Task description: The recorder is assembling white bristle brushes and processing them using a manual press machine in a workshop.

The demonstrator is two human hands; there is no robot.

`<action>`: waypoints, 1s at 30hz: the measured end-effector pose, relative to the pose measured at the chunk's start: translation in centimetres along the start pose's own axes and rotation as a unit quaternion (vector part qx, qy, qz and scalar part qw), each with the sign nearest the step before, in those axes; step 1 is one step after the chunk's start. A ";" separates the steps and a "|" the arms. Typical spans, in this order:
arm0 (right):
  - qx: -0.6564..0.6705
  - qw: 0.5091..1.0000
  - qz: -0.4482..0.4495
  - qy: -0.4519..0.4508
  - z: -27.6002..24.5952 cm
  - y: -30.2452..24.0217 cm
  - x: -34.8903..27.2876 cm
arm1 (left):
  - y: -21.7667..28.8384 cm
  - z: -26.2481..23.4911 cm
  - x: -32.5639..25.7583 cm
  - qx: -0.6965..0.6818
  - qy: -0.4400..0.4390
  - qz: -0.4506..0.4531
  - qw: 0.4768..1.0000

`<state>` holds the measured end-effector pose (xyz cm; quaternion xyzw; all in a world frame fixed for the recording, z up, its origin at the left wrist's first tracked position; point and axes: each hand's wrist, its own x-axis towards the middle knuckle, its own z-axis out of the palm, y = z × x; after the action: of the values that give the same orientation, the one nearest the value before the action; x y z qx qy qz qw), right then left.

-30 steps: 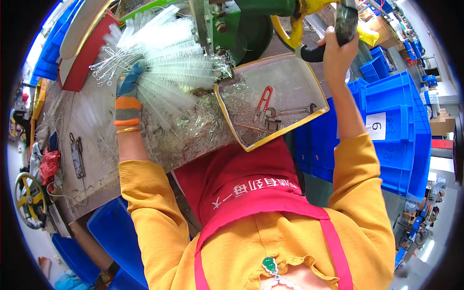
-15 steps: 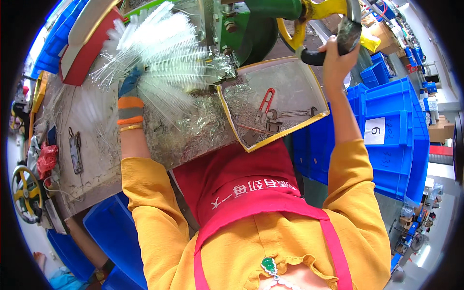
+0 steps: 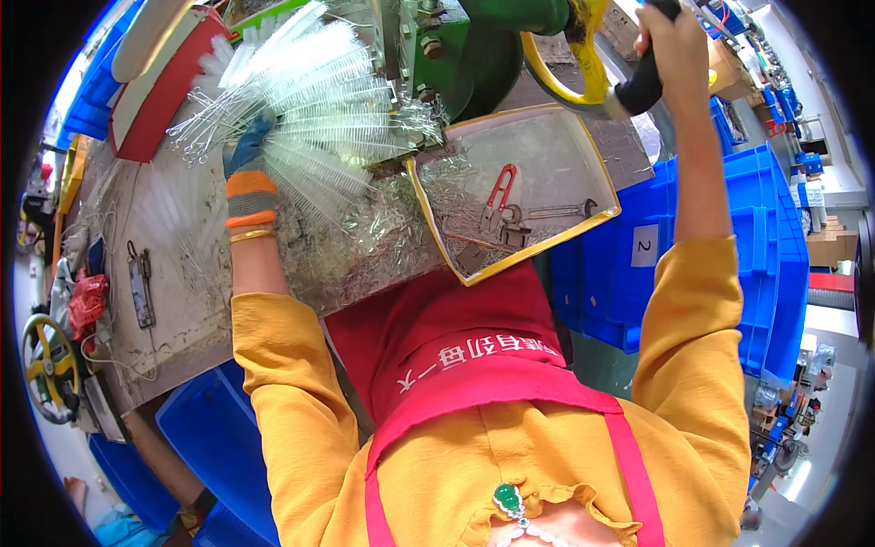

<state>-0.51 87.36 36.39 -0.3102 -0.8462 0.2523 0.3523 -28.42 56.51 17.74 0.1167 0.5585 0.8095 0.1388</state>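
My left hand (image 3: 248,157), in a blue, orange and grey glove, is closed on a fanned bunch of thin white tube brushes (image 3: 319,82). Their looped wire ends stick out to the left of the glove, and the bristles partly cover the fingers. At the bunch's right side stands a green hand press (image 3: 437,59) with a yellow handwheel (image 3: 588,73). My bare right hand (image 3: 674,46) is wrapped round the black grip (image 3: 643,87) on that wheel, at the upper right.
A yellow-edged tray (image 3: 538,246) at the table's front holds red-handled pliers (image 3: 499,191), a wrench (image 3: 565,211) and wire scraps. Cut wire bits (image 3: 383,228) litter the worktable. Blue crates (image 3: 756,255) stand at the right; a red box (image 3: 164,91) is at the far left.
My right hand has swung the wheel's grip up and to the right. The left hand and the brushes have hardly moved.
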 end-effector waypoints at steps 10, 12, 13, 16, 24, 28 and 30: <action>0.150 0.980 -0.018 0.130 3.7 0.9 -5.4 | 0.0 -0.3 0.4 -0.014 -0.011 0.039 0.999; 0.131 0.983 -0.016 0.128 3.2 0.2 -4.7 | -0.6 -0.3 0.6 -0.029 -0.002 0.036 0.999; 0.122 0.987 -0.005 0.107 2.8 0.0 -4.3 | -0.8 -0.4 0.6 -0.043 0.007 0.032 0.999; 0.087 0.993 -0.008 0.075 1.7 -1.4 -3.1 | -0.8 -0.4 0.9 -0.013 0.009 0.025 1.000; -0.022 0.999 0.010 0.021 -0.3 -2.1 -0.2 | -0.1 0.9 0.6 0.004 0.024 0.024 0.999; 0.149 0.972 -0.049 0.175 4.7 1.8 -5.9 | -0.1 0.4 0.1 0.036 0.023 0.074 0.996; 0.167 0.965 -0.054 0.195 5.7 2.3 -7.0 | 0.0 0.6 0.3 0.037 0.031 0.066 0.997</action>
<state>-0.07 82.80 28.22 -0.2438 -0.7226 0.3053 0.5702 -28.46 57.15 18.01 0.1331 0.5835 0.7986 0.0633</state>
